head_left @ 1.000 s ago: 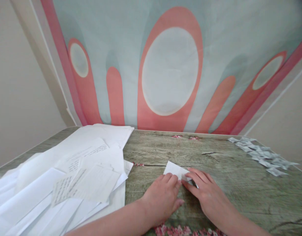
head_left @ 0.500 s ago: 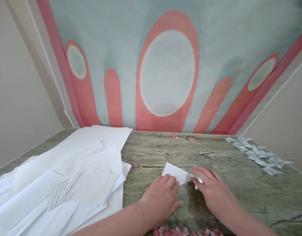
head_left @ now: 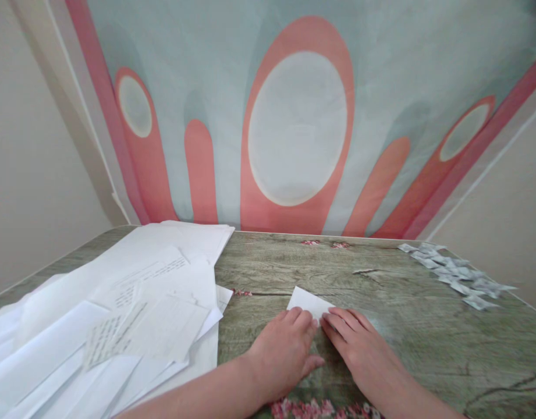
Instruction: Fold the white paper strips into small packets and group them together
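Note:
A small white piece of paper (head_left: 310,300) lies on the wood-patterned table, one corner pointing away from me. Its near part is covered by my hands. My left hand (head_left: 287,355) presses on the paper's near left side with curled fingers, thumb set apart on the table. My right hand (head_left: 359,343) holds down the right side, its fingers close together and bent over the edge. The fingertips of both hands nearly meet. Whatever lies under the right palm is hidden.
Loose white sheets and printed scraps (head_left: 163,326) spread over the table's left side. Several small folded paper pieces (head_left: 460,273) lie at the far right. Behind the table (head_left: 268,262) hangs a grey-green cloth (head_left: 381,70) with coral shapes.
My right hand has moved left and pressed down the paper's right end, which it was holding raised. My left hand has stayed on the paper.

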Demonstrator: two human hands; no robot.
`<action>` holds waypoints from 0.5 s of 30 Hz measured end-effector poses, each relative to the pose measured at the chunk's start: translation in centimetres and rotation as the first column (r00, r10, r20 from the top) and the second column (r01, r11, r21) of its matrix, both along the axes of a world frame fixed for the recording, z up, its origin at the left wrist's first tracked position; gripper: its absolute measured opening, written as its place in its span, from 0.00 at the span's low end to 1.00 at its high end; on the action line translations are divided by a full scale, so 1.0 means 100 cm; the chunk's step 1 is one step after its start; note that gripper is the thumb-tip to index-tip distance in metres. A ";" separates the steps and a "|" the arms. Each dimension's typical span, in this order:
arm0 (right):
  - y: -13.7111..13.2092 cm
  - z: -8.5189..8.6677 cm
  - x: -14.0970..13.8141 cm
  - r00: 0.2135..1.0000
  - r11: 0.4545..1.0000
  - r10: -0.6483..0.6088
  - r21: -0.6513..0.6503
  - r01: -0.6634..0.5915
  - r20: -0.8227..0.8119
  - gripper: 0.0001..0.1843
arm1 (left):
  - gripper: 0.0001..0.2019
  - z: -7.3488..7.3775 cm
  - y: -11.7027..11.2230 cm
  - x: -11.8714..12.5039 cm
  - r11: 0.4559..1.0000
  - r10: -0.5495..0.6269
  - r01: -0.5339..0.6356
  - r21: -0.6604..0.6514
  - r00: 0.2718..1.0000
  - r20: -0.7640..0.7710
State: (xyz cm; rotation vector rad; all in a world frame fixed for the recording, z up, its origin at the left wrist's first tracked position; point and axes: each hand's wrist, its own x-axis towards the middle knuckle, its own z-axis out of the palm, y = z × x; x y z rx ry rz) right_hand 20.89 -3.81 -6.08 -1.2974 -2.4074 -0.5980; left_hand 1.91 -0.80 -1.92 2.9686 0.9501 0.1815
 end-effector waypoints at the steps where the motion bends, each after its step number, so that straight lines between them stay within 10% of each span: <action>1: 0.000 0.000 0.000 1.000 1.000 -0.004 0.006 0.004 0.010 0.14 | 0.22 0.000 0.000 0.000 1.000 0.000 0.000 -0.001 1.000 0.003; 15: -0.002 0.000 -0.002 0.998 0.998 -0.050 -0.022 0.050 0.025 0.16 | 0.19 0.002 -0.001 -0.004 0.998 -0.027 0.029 0.047 0.999 -0.042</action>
